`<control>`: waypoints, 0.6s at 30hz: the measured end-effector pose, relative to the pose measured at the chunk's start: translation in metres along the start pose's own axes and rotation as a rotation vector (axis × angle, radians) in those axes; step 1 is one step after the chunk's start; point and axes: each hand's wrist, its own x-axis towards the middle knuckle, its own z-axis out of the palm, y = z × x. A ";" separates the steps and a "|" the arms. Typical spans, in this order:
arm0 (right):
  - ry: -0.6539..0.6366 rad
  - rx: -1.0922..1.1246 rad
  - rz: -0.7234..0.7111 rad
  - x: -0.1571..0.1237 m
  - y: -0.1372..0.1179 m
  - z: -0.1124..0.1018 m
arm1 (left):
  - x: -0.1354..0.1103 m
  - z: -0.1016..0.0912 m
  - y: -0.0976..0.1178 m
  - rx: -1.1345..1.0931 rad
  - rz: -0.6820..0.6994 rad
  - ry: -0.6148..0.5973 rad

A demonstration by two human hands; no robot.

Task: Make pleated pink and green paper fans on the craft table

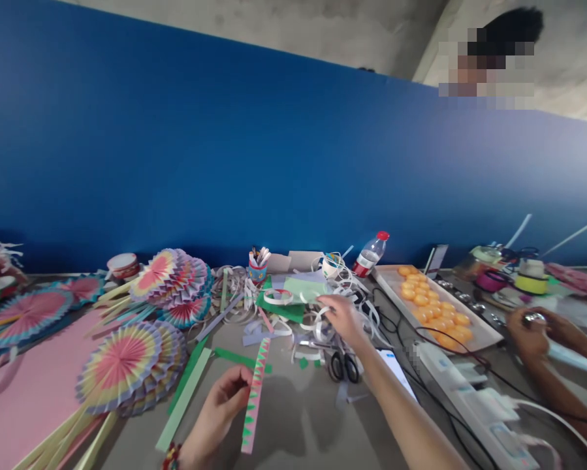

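Between the thumb and fingers of my left hand [227, 395] is a pink paper strip [254, 405] with green triangles along it, held nearly upright above the grey table. My right hand [343, 318] reaches over a heap of paper scraps, fingers stretched forward and slightly apart, with nothing seen in them. Under and beside it lie curled white strips [371, 320] and a light green paper sheet [307, 287]. A white ring [278, 297], like a tape roll, lies left of its fingertips. Black-handled scissors [345, 367] rest below my right wrist, their blades among scraps.
Folded paper fans [121, 359] cover the left side. A pen cup [258, 266] and a red-capped bottle [371, 253] stand along the blue partition [200, 143]. At right are a tray of orange balls [484, 336], a power strip [469, 398], cables and another person's hands [531, 336].
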 end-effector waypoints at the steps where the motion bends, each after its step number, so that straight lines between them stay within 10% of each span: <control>1: 0.006 0.027 0.001 0.002 0.003 -0.003 | 0.000 0.000 0.000 -0.002 0.000 0.000; 10: 0.090 0.155 0.055 -0.002 0.002 0.002 | 0.000 0.001 0.003 -0.006 0.013 0.024; 18: -0.082 0.286 -0.102 -0.038 -0.019 0.001 | -0.001 0.002 0.004 -0.003 0.003 0.018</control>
